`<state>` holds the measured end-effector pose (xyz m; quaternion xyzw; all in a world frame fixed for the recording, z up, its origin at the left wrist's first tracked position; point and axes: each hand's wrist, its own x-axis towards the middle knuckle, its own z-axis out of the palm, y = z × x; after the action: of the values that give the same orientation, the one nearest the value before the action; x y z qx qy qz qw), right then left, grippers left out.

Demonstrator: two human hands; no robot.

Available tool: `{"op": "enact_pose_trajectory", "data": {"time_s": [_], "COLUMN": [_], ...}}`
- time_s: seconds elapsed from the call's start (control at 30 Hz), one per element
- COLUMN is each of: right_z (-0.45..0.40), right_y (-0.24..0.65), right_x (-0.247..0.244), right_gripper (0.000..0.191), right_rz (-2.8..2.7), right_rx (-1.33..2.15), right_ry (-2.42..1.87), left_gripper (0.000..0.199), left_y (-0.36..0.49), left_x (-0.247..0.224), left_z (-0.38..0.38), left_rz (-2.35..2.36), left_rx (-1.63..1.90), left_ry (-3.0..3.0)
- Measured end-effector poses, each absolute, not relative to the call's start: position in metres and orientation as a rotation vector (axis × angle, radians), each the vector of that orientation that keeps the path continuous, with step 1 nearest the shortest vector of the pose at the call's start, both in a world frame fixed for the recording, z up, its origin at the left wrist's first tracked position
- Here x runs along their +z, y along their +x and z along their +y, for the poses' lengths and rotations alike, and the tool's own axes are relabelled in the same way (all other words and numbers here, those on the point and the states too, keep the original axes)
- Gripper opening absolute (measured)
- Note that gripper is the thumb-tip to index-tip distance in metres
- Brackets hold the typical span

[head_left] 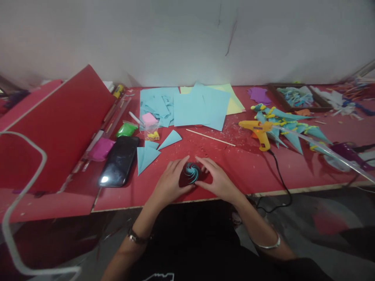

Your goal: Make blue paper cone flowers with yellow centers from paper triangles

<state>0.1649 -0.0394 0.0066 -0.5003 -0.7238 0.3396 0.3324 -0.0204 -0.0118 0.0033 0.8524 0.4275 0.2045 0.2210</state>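
On the red table edge in front of me, a small dark round piece with a light-blue swirl [192, 171] lies between both hands. My left hand [171, 179] curves around its left side, with thumb below and index finger above. My right hand [219, 180] encloses it from the right in the same way, the thumb tip close to its lower rim. Exactly where the fingertips press is hard to see. Left of the hands are folded light-blue paper cones [148, 156]. Beyond them lies a thin wooden stick [210, 137].
A black phone [120, 162] and clay packets, green [126, 128] and pink [101, 149], lie left, near a leaning red board [58, 132]. Blue paper sheets [191, 109] lie at the back. A yellow glue gun [259, 132] with its cord stands right, before blue paper cones with yellow trim [293, 136].
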Motion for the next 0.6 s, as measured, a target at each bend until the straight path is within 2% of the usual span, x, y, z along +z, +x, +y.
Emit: {"op": "enact_pose_trajectory", "data": {"time_s": [0.23, 0.4, 0.6], "right_z": [-0.0379, -0.0373, -0.0385], "right_y": [0.1586, 0.1554, 0.1553], "right_x": [0.0053, 0.0052, 0.0043], "right_gripper": [0.052, 0.042, 0.040], "right_rz": [-1.957, -1.956, -1.904], "right_rx": [0.807, 0.779, 0.790], "right_ry": [-1.279, -1.248, -1.241], "left_gripper": [0.057, 0.053, 0.045], "left_y": [-0.0213, -0.0220, -0.0222], "left_x": [0.0004, 0.0004, 0.0000], "left_z": [-0.0100, -0.0098, -0.0096], "left_rz": [1.140, 1.153, 1.138], "left_rx": [0.611, 0.654, 0.672], "left_ry": [2.355, 2.329, 2.303]}}
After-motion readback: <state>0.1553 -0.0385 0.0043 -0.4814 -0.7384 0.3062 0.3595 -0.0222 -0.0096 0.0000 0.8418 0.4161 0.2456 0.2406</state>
